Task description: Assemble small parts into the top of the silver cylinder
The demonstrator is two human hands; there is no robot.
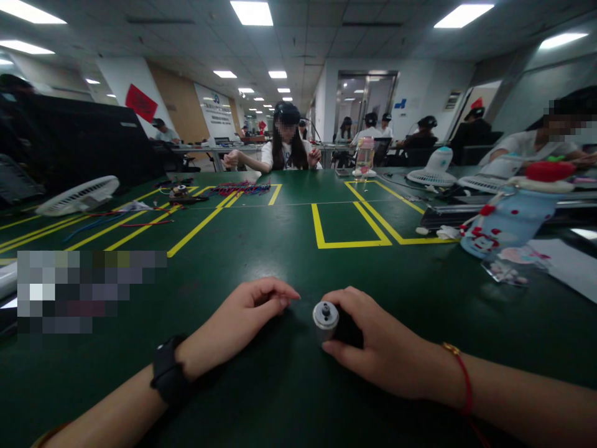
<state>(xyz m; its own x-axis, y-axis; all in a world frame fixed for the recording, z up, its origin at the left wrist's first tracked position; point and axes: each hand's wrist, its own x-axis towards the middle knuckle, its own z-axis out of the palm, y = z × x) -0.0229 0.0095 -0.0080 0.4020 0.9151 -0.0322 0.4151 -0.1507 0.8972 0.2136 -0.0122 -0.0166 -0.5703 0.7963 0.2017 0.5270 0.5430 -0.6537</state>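
Observation:
A small cylindrical metal motor (325, 316) stands upright on the green table, a short shaft showing at the centre of its top face. My right hand (373, 342) grips it from the right, thumb at the near side and fingers at the far side. To the left of the motor, my left hand (242, 317) rests over the table with its fingers stretched loosely towards it. Nothing shows in that hand, and a gap separates its fingertips from the motor. Some of the left fingers are hidden beneath the hand.
Yellow tape (354, 244) marks the green table (261, 242). Red and blue wires (242, 188) lie farther back. A white fan (79, 196) is at left. At right stand a blue bottle (508, 218) and a small clear packet (506, 272). A person (286, 140) sits opposite.

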